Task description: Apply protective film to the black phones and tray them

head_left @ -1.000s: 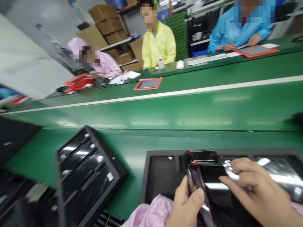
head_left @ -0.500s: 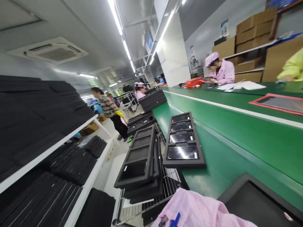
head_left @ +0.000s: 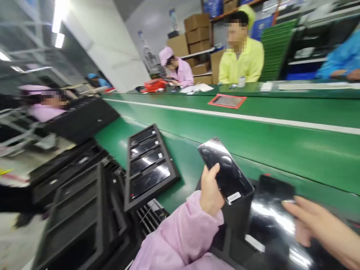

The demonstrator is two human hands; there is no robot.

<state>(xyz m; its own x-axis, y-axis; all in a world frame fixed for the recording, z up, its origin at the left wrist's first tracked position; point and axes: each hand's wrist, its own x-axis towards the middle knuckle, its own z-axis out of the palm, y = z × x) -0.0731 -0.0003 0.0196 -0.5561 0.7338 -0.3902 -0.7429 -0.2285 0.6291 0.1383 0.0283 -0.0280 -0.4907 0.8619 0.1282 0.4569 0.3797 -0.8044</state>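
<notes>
In my left hand point(head_left: 210, 191), thumb on its front edge, is a glossy black phone screen point(head_left: 225, 168) with a white label at its lower end. It is tilted up over the green bench. My right hand point(head_left: 312, 219) grips the right edge of a second black phone screen point(head_left: 272, 213), blurred and bright with reflections, also with a white label. Beneath both screens lies a black foam tray point(head_left: 216, 243), largely covered by the hands and screens. Left of my left hand, another foam tray point(head_left: 172, 170) holds several black screens in its slots.
At the left, stacked black foam trays point(head_left: 98, 210) stand on a wire rack point(head_left: 150, 215). A long green bench point(head_left: 191, 123) runs across. On it lies a red-edged sheet point(head_left: 227, 101). Co-workers in pink point(head_left: 184, 71), yellow point(head_left: 244, 62) and blue point(head_left: 343, 54) sit beyond.
The view has swung to the right. Both my hands, each with a black screen, have come into sight; before, only a pink sleeve showed at the bottom.
</notes>
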